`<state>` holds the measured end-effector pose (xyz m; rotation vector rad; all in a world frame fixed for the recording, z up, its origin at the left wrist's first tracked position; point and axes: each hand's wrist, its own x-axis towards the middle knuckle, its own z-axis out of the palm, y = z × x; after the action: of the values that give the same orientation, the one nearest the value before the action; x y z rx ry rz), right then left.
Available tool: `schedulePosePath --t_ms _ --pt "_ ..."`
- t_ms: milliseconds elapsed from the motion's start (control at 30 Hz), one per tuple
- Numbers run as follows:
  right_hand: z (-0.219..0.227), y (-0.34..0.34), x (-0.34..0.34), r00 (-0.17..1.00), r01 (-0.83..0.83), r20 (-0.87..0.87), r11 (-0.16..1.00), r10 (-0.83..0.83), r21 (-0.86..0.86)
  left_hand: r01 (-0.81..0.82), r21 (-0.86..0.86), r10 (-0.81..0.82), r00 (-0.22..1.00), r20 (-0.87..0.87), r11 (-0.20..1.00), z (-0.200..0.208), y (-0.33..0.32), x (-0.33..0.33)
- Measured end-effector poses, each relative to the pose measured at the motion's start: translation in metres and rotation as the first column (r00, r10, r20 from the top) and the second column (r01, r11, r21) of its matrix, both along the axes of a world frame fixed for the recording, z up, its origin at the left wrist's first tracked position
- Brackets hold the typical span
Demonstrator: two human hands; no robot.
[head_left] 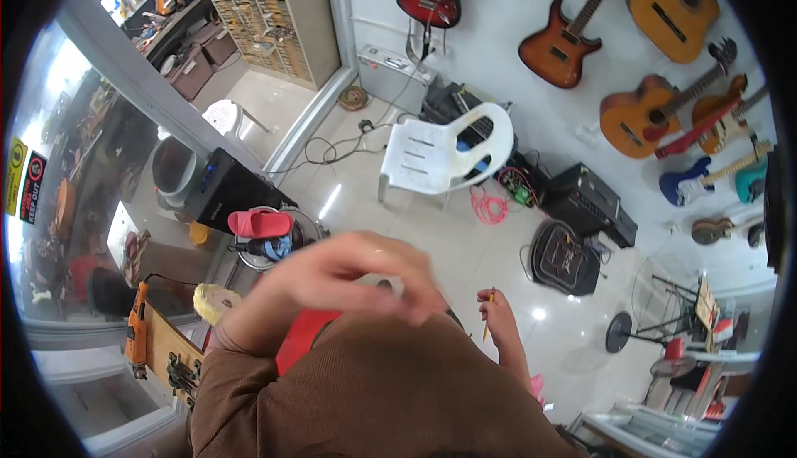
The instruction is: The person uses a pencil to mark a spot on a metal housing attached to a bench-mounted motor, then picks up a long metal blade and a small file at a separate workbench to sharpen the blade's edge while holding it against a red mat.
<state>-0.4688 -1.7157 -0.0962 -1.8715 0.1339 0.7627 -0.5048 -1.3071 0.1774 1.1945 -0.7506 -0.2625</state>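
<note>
My left hand [369,271] is raised in front of my chest, a little blurred. Its fingers bend loosely downward with a gap to the thumb, and I see nothing held in it; the fingertips are partly lost against my brown shirt [398,375]. Lower and to the right, my right hand [499,319] is closed around a thin yellow pencil [486,332]. The pencil stands nearly upright, one end above the fingers and the other pointing at the floor. A piece of red material [303,337] shows beneath my left forearm.
A white plastic chair [423,155] stands ahead, by cables and a black amplifier [581,200]. Pink slippers [260,223] lie on a round stool at left. An orange power tool [137,329] and a yellow buffing pad [216,302] are near my left elbow. Guitars [560,43] hang on the wall.
</note>
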Motion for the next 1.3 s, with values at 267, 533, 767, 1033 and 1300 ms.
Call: schedulePosePath --t_ms 267,533,767,1033,1300 --pt "-0.051 0.084 0.22 0.95 -0.312 -0.039 0.949 0.311 -0.038 0.105 0.69 0.111 0.959 -0.261 0.716 -0.118 0.005 0.097" --pt "-0.029 0.306 0.385 0.862 -0.502 0.096 0.865 0.498 0.026 -0.19 0.675 0.361 0.925 -0.121 0.713 -0.12 0.143 0.111" --pt "-0.046 0.562 0.433 0.584 -0.709 0.479 0.699 0.656 -0.092 -0.401 0.594 0.693 0.59 -0.415 0.697 -0.171 0.351 0.142" --pt "0.081 0.856 0.434 0.435 -0.834 0.533 0.547 0.725 -0.064 -0.279 0.797 0.801 0.466 -0.375 0.536 -0.139 0.524 0.164" --pt "0.075 1.069 0.512 0.699 -0.688 0.488 0.678 0.522 0.26 -0.493 0.842 0.969 0.013 -0.246 0.22 -0.121 0.685 0.178"
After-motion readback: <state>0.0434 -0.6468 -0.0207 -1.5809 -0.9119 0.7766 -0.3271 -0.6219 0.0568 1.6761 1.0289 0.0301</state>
